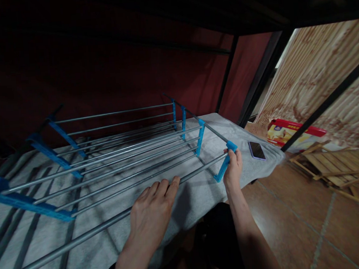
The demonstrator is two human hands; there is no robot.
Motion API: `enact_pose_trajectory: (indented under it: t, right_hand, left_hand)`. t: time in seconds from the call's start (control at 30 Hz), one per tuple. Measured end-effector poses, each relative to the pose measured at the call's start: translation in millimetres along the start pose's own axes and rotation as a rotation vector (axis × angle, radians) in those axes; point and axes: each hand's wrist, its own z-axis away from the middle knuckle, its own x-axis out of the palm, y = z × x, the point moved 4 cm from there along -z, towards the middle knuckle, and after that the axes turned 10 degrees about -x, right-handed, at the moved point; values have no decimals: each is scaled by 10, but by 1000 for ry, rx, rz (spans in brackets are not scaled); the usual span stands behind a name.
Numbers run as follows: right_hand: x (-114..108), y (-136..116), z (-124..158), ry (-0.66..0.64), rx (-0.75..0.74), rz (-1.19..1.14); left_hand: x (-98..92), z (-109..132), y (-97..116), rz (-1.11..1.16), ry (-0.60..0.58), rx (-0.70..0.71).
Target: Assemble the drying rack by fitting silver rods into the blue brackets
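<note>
A rack [200, 138] of grey metal rods and blue plastic brackets stands before me. My left hand [152, 207] is closed over a long front rod [90, 233], palm down, around its middle stretch. At that rod's right end, my right hand [233, 169] grips where it meets the nearest blue bracket [222, 169]. Fingers hide the joint, so I cannot tell whether the rod is seated in it. Farther back, several thinner rods run between the left and right brackets. The front rod's left end runs out of view.
Grey cloth [247, 168] covers the surface under the rack, with a phone [257, 150] on its right part. Loose dark tubes [27, 223] lie at the left. Beyond are a black metal frame [228, 74], a red box [297, 129] and a folded wooden item [343, 163] on the tiled floor.
</note>
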Motion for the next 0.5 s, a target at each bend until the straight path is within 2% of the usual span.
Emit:
enact_pose_trajectory:
  t: [0.23,0.5]
  right_hand:
    - [31,-142,-38,-8,-34,152]
    - [17,-117,-43,-12,-44,110]
  left_hand:
    - [4,6,3,-27,5,6]
    - [12,4,16,-57,9,10]
